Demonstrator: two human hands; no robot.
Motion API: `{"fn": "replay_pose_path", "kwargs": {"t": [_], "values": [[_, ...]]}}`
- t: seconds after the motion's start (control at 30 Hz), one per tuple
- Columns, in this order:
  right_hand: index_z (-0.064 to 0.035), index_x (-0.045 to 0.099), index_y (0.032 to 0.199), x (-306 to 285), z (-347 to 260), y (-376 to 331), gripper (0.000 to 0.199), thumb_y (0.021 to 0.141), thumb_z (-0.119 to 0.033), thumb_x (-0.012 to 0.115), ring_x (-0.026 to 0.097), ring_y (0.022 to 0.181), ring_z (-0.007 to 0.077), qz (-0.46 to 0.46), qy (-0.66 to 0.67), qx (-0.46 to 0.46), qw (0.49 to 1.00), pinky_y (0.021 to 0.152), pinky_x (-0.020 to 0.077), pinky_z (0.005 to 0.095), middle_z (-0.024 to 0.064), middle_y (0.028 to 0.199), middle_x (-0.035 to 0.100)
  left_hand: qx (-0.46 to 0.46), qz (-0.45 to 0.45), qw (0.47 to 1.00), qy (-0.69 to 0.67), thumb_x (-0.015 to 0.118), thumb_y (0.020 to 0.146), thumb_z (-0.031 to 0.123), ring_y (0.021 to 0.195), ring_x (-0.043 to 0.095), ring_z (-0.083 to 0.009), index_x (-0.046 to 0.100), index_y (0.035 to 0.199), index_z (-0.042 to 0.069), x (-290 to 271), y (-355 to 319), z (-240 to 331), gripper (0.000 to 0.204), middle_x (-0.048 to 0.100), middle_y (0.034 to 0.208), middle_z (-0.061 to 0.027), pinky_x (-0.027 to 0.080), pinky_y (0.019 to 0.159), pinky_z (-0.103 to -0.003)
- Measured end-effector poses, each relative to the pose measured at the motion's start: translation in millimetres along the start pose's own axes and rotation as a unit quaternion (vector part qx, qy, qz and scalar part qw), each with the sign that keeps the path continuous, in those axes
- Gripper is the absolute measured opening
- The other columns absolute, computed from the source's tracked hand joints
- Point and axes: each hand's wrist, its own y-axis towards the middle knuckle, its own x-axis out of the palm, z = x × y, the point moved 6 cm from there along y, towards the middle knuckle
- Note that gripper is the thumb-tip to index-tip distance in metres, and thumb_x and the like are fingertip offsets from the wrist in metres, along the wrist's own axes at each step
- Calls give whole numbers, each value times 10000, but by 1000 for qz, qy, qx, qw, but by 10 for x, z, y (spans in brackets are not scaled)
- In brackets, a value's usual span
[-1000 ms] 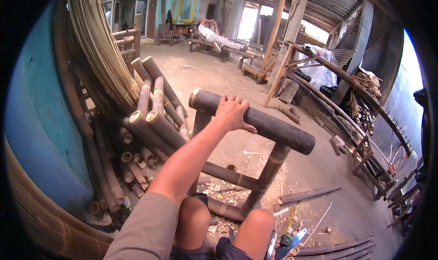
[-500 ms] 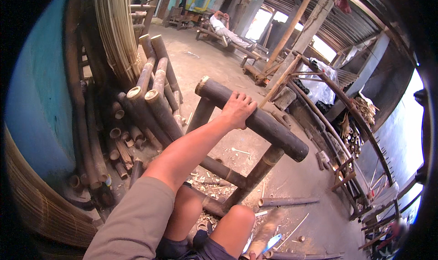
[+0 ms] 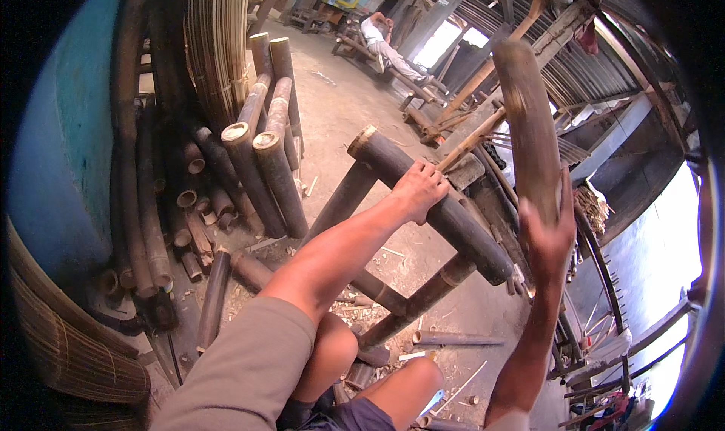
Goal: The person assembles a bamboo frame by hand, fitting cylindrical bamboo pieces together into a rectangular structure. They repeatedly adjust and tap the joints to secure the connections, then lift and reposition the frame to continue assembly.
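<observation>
Centrally, in the head view, the left hand [image 3: 419, 191] curls firmly over a dark bamboo crossbar [image 3: 474, 239], its long axis running ten-thirty to four-thirty; at two o'clock, the right hand [image 3: 550, 236] grips a raised bamboo billet [image 3: 531, 121], free end toward eleven-thirty.

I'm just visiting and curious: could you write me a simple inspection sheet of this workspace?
Surface: brown floor, with pale shavings scattered around the frame's lower part.
Job's things: dark bamboo frame with a thick top bar; thick bamboo piece raised at its right, blurred.
Clutter: bamboo tube and thin stick on the floor; bamboo poles gathered at the left.
Hands: left hand curled over the top bar; right hand gripping the raised piece.
Cables: nothing seen.
Surroundings: blue wall at left; person reclining on a bench in the background.
</observation>
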Motion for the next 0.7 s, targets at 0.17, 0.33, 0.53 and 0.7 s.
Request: {"fn": "replay_pose_path", "kwargs": {"t": [0.17,0.33,0.53,0.7], "values": [[18,684,1089,1112,-548,892,462,824,-358,731,645,628,199,-89,-12,19,996,569,519,368,84,760,697,-7,-9,1000,-19,916,553,358,1224,567,-313,596,1305,96,164,32,-18,858,632,1253,-131,423,1068,-476],[-98,441,1550,1837,-504,768,873,757,-342,715,734,940,348,-346,-162,-113,917,864,565,428,303,1098,712,28,147,983,-111,924,476,333,1235,567,-304,611,1273,104,76,-22,-16,886,638,1238,-121,452,1002,-427],[9,442,1519,1442,-593,1122,876,795,-401,718,750,760,290,-92,22,-43,995,689,591,384,243,862,735,0,-12,1000,0,902,522,400,1141,616,-316,634,1171,87,118,31,-21,769,669,1168,-126,461,994,-435],[-51,469,1520,1930,-582,755,890,763,-414,763,717,1085,324,-398,-146,-61,904,983,532,405,273,1175,710,51,185,973,-125,915,476,358,1189,624,-307,648,1188,72,-164,-113,-32,813,697,1145,-157,446,1045,-445]]}}
